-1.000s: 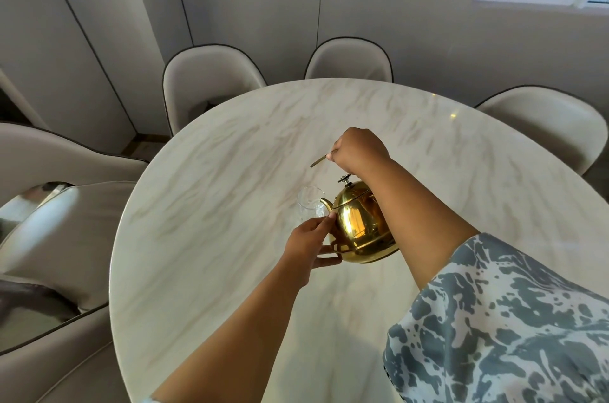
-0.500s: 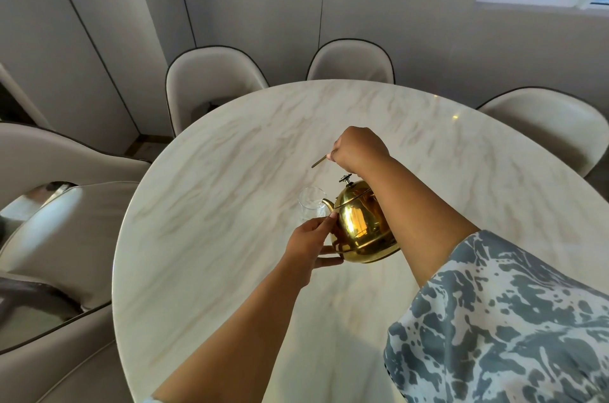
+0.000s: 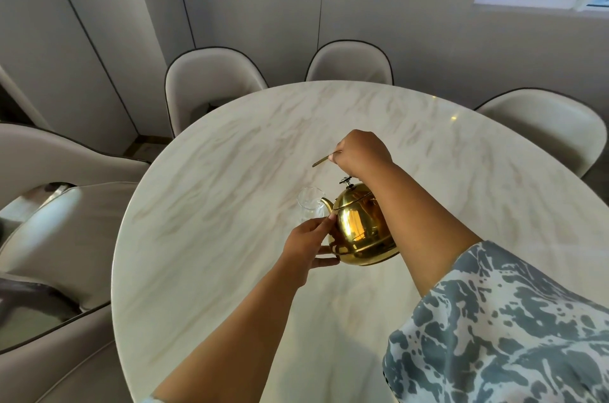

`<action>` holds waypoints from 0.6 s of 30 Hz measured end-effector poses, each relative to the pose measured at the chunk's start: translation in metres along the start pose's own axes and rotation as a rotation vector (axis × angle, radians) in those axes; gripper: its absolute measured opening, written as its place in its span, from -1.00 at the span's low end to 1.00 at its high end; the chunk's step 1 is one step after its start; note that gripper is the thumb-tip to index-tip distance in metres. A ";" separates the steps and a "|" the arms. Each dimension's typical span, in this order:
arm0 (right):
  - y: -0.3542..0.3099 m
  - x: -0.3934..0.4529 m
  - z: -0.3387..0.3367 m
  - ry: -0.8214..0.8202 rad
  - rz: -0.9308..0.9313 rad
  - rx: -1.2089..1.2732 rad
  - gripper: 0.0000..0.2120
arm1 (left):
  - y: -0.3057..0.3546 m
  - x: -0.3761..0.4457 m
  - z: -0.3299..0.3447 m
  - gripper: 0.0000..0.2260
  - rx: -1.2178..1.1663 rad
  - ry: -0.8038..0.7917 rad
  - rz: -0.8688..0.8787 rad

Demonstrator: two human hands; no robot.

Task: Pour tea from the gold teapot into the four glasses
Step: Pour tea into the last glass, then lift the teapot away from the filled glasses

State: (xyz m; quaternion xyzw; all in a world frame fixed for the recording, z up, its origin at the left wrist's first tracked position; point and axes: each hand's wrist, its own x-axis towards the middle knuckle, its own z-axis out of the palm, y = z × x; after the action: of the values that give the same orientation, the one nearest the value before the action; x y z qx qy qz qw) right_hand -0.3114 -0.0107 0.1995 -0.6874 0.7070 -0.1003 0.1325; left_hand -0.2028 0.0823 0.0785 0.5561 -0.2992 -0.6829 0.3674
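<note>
The gold teapot [image 3: 361,228] hangs tilted above the marble surface [image 3: 214,205], spout just over a clear glass [image 3: 309,206], the only glass visible. The right hand [image 3: 362,152] is fisted around the thin wire handle [image 3: 324,159] up top, while the left hand's [image 3: 306,246] fingers pinch the pot's lower side. Polished metal looks slippery and probably weighty with tea, so handle plus steadying base suits; the glass is fragile.
</note>
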 end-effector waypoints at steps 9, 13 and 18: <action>0.030 -0.046 0.015 0.116 0.054 0.268 -0.70 | -0.012 0.003 -0.007 -0.62 0.075 0.012 0.017; 0.040 -0.061 0.027 0.148 0.101 0.353 -0.69 | -0.019 0.007 -0.013 -0.57 0.082 0.027 0.026; 0.043 -0.078 0.043 0.145 0.130 0.524 -0.70 | -0.023 0.002 -0.023 -0.59 0.062 0.054 0.049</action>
State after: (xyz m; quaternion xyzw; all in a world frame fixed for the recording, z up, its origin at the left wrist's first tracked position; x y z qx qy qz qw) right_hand -0.3368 0.0707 0.1489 -0.5739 0.7073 -0.3200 0.2608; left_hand -0.1845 0.0931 0.0537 0.5780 -0.3234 -0.6489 0.3745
